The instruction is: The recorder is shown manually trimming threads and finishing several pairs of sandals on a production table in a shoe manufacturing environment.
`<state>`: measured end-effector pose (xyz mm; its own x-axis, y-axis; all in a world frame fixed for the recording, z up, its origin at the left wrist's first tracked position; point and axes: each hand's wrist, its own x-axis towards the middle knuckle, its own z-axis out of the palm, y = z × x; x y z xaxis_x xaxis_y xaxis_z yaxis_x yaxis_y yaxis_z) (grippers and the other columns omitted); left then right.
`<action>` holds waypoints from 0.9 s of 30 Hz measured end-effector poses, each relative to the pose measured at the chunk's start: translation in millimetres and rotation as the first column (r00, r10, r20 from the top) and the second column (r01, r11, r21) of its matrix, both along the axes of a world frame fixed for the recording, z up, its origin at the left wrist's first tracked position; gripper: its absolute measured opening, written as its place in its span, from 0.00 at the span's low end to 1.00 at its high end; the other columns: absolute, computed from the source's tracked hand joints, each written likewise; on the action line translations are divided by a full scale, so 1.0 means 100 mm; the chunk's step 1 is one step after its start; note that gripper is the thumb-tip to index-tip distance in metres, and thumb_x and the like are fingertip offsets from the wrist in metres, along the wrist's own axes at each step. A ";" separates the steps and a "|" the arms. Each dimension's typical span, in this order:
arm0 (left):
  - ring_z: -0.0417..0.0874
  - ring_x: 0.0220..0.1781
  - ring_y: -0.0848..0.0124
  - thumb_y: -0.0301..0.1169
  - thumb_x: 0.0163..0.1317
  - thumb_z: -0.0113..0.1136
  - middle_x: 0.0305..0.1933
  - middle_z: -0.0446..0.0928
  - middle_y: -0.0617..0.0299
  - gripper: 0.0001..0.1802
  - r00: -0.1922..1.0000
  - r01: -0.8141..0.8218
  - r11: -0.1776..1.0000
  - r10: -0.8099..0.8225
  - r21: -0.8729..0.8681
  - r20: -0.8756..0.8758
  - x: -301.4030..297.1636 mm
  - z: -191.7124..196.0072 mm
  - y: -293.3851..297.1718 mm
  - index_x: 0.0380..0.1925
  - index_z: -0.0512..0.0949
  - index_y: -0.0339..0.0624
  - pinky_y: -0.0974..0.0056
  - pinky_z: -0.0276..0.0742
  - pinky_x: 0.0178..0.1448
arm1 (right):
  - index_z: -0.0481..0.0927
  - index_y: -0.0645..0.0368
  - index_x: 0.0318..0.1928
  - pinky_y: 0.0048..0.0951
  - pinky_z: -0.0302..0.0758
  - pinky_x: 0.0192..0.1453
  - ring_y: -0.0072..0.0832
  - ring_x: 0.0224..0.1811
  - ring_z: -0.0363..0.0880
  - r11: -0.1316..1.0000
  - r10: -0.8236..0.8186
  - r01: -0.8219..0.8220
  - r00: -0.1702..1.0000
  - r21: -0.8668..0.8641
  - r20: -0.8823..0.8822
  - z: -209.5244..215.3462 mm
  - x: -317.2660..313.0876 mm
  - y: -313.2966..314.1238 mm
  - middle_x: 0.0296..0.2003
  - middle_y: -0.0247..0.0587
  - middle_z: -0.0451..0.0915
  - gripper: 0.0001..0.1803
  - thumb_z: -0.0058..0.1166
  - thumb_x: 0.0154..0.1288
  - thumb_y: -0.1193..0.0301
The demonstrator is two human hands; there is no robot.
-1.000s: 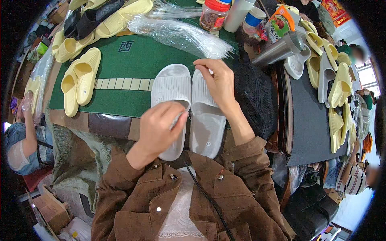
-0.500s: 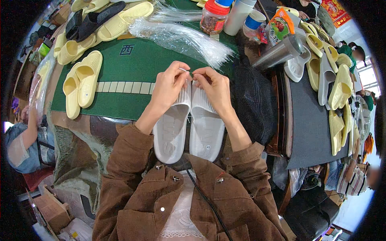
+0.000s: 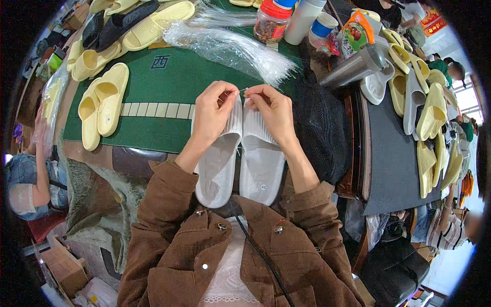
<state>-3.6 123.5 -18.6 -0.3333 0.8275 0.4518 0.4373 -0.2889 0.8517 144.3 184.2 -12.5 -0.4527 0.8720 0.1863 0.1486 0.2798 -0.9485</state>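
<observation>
A pair of light grey slide slippers, the left one (image 3: 215, 174) and the right one (image 3: 262, 176), lies side by side in front of me with the toes pointing away. Over the left slipper's strap, my left hand (image 3: 215, 107) is closed in a pinch. My right hand (image 3: 271, 110) pinches likewise above the right strap. Between the fingertips shows a thin white plastic tie (image 3: 242, 92), its ends hidden by my fingers. Farther off on the green mat (image 3: 169, 82) is a loose bundle of clear plastic ties (image 3: 240, 51) with a crinkled wrapper.
Yellow slippers (image 3: 105, 100) lie at the left, with black ones (image 3: 125, 24) behind. A red-lidded jar (image 3: 271, 23), a grey bottle (image 3: 303, 23) and a steel tumbler (image 3: 353, 66) stand or lean beyond. A black mesh bag (image 3: 325, 128) is on my right, near more slippers (image 3: 432, 112).
Both hands stay pinched over the straps, with the fingertips slightly lower and a little farther apart. The person at far left has shifted an arm.
</observation>
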 end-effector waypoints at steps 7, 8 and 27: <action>0.77 0.28 0.73 0.22 0.59 0.59 0.30 0.77 0.60 0.03 0.989 0.026 0.999 -0.033 -0.046 -0.144 0.00 -0.02 0.00 0.34 0.78 0.35 0.70 0.72 0.33 | 0.82 0.65 0.43 0.25 0.78 0.37 0.24 0.33 0.83 0.991 0.038 -0.031 0.998 0.127 -0.058 -0.04 -0.03 0.00 0.35 0.43 0.83 0.09 0.53 0.62 0.79; 0.77 0.28 0.72 0.21 0.59 0.59 0.30 0.77 0.60 0.03 0.987 0.037 0.998 -0.044 -0.049 -0.153 -0.01 -0.02 0.00 0.33 0.78 0.35 0.69 0.72 0.33 | 0.82 0.65 0.43 0.25 0.78 0.37 0.25 0.32 0.83 0.961 0.038 -0.029 0.999 0.273 -0.029 -0.04 -0.04 0.00 0.35 0.44 0.83 0.10 0.54 0.62 0.79; 0.75 0.26 0.70 0.21 0.58 0.59 0.29 0.73 0.59 0.02 0.987 0.025 0.999 -0.033 -0.049 -0.155 0.04 -0.01 0.00 0.31 0.77 0.35 0.67 0.70 0.30 | 0.80 0.66 0.40 0.23 0.79 0.38 0.23 0.33 0.84 0.990 -0.004 0.009 0.999 0.144 -0.036 -0.04 -0.04 -0.03 0.31 0.40 0.84 0.06 0.54 0.63 0.78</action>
<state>0.4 123.1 -19.9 -0.2375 0.8570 0.4574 0.5577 -0.2652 0.7865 140.7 181.4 -16.9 -0.4381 0.8377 0.3260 0.1175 0.4129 -0.9032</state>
